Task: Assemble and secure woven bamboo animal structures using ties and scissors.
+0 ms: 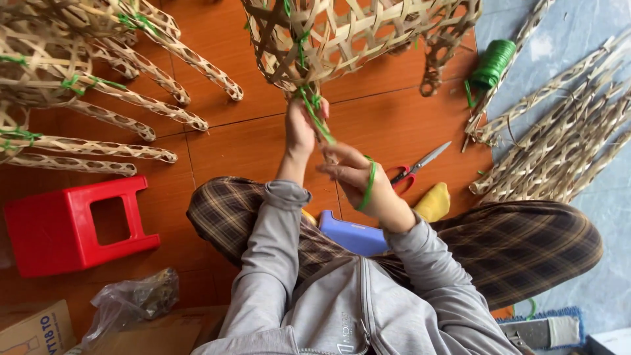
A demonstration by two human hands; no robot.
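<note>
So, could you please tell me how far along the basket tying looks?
Done: tied woven pieces lie at one side. In hand: both hands work green cord at the woven basket; the right hand has cord looped round it, the left hand pinches the knot. Left: loose woven strips.

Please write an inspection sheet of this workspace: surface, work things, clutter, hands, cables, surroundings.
Surface: orange tiled floor; grey floor at the right.
Work things: woven bamboo basket with a green cord tied at its lower point.
Clutter: red-handled scissors, green cord spool, red stool, plastic bag, cardboard box.
Hands: left hand grips the cord at the basket; right hand pulls the cord, which loops round its wrist.
Cables: nothing seen.
Surroundings: woven bamboo strips piled at the right, more woven pieces at the left.
</note>
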